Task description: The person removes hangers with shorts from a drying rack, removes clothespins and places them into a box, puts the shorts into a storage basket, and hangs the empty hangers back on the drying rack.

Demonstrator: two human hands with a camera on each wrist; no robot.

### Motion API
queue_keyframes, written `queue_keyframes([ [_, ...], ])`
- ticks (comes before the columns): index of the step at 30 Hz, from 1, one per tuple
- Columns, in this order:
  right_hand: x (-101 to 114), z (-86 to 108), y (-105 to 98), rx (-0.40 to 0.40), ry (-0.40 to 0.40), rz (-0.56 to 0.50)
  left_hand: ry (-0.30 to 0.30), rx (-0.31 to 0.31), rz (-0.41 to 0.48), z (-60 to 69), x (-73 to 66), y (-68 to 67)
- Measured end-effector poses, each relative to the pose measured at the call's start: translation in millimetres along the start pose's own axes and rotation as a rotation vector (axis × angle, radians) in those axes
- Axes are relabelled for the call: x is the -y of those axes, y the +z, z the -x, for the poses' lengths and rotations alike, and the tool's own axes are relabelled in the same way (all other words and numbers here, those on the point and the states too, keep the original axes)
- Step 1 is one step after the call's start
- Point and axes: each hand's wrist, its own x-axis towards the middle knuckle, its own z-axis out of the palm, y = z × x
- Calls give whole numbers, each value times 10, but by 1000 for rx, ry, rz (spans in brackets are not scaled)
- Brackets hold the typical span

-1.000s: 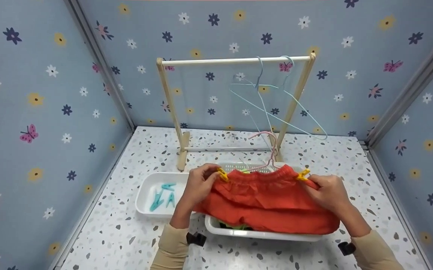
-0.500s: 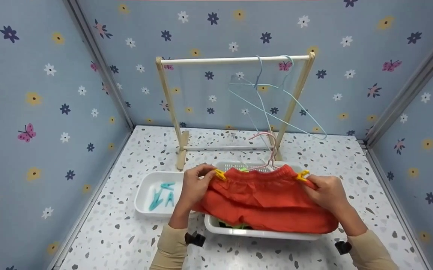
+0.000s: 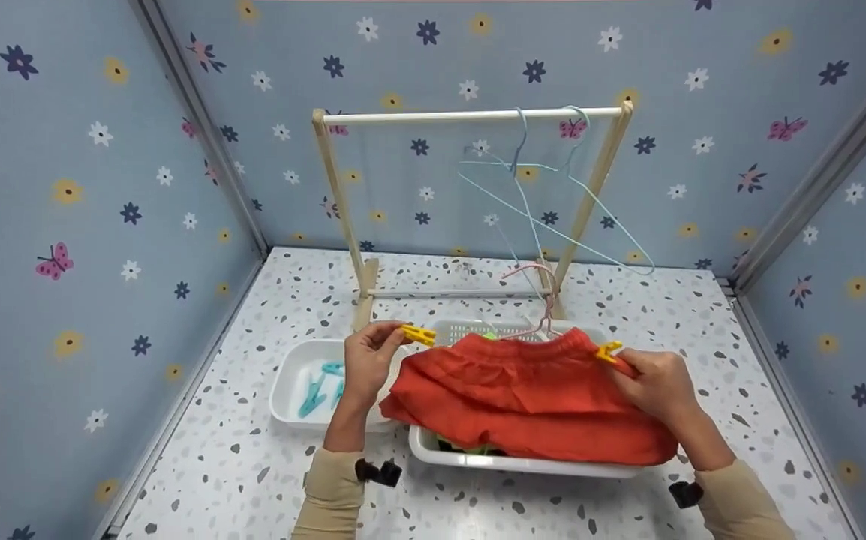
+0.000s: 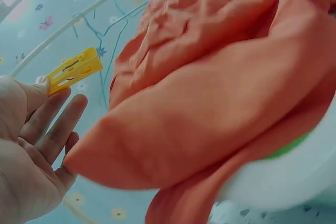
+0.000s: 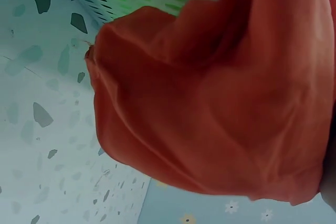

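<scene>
My left hand pinches a yellow clothespin between thumb and fingertips, off the cloth and left of the waistband. In the left wrist view the same clothespin stands apart from the orange-red shorts. With my right hand I grip the right end of the waistband of the shorts, close beside a second yellow clothespin fixed there. A pink hanger rises behind the waistband; its lower part is hidden. The shorts lie across a white basket.
To the left, a white tray holds several teal clothespins. Behind the basket stands a wooden rack with a white rail, and blue hangers hang at its right side. Green cloth shows inside the basket.
My left hand has moved left and slightly up, taking the yellow clothespin off the waistband. The left end of the shorts has come free of that hand; my right hand stays put.
</scene>
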Motion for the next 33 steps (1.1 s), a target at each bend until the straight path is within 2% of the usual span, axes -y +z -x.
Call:
queue_keyframes([
  [5,2,5,-6,4,9,-1,-6,-25,-79,-19,212,-247],
  [9,-3,2,12,12,11,-2,-48,-49,-218,-1,284,-438],
  [15,-6,10,59,9,14,7,-116,-119,-401,77,362,-674],
  [21,-5,17,96,10,17,5,-144,-169,-587,157,371,-844],
  [26,-3,2,101,22,15,4,-205,-198,-774,228,381,-977],
  [33,9,-9,70,36,21,14,-247,-179,-932,261,432,-1071],
])
